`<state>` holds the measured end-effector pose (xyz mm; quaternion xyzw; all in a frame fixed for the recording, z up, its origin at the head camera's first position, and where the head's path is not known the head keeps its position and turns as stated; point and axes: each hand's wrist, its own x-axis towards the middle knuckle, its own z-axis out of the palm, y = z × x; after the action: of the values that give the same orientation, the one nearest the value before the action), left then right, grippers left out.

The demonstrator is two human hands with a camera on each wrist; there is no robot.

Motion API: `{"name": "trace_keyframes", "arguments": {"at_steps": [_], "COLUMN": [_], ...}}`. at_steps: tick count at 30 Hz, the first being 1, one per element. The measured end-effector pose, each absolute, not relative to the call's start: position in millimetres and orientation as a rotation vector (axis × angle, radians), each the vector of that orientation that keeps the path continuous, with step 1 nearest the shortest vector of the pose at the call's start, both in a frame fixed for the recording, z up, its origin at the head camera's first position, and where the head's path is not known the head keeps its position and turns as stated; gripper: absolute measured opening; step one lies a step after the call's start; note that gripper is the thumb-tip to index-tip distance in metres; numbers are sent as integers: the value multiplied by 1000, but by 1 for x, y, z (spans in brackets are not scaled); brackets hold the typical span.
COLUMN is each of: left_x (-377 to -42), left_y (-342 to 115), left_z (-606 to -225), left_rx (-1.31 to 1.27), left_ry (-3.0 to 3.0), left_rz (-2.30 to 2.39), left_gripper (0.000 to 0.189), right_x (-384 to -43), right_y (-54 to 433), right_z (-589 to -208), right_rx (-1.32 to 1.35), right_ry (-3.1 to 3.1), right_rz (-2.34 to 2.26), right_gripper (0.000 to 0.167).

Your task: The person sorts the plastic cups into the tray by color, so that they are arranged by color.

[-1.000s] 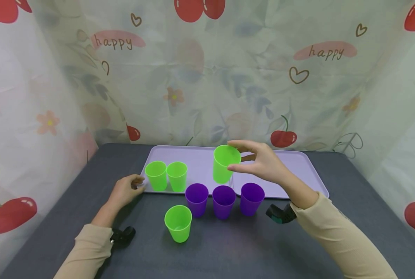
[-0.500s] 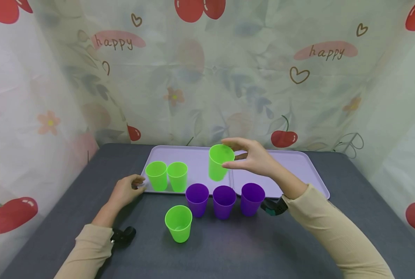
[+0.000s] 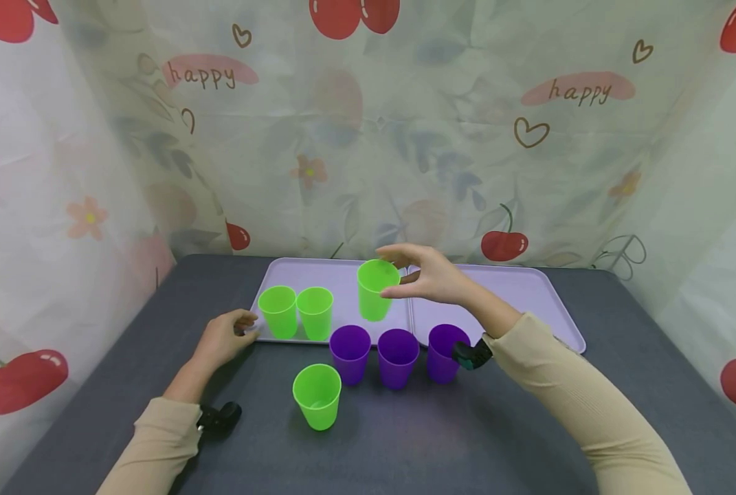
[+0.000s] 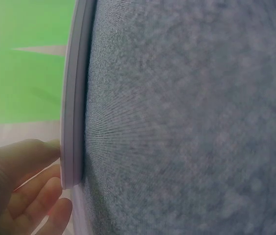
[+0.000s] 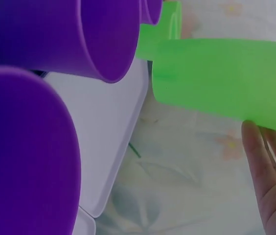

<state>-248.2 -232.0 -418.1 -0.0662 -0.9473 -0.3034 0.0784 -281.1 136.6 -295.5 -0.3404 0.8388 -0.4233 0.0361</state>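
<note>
My right hand (image 3: 426, 275) holds a green plastic cup (image 3: 372, 292) near its rim, thumb on the near side and fingers on the far side. The cup is upright over the left lilac tray (image 3: 337, 271). On that tray's left part stand two green cups, a left one (image 3: 279, 316) and a right one (image 3: 315, 317), side by side. My left hand (image 3: 222, 337) grips the tray's near left corner, with the thumb (image 4: 35, 152) at the rim in the left wrist view. The right wrist view shows the held cup (image 5: 221, 81) sideways, fingertips at its rim end.
A row of three purple cups, left (image 3: 350, 357), middle (image 3: 396, 361) and right (image 3: 443, 357), stands before the trays. Closer still is another green cup (image 3: 318, 399). A second lilac tray (image 3: 504, 289) adjoins on the right. Behind the dark table (image 3: 405, 447) hangs a printed curtain (image 3: 374, 137).
My right hand has moved left with the green cup, from near the seam between the trays to over the left tray. My left hand has stayed at the tray corner.
</note>
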Motion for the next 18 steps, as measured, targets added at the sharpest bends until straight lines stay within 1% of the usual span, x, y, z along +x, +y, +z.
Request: {"name": "trace_keyframes", "arguments": {"at_steps": [18], "left_x": [-248], "left_y": [-231], "left_z": [-418], "left_rx": [-187], "left_ry": [-2852], "left_rz": [-911], "left_gripper": [30], "right_x": [-304], "right_y": [117], "right_z": [-301], "right_rx": [-1104], "right_ry": [2520], "right_rz": [-1187], "right_gripper": [65]}}
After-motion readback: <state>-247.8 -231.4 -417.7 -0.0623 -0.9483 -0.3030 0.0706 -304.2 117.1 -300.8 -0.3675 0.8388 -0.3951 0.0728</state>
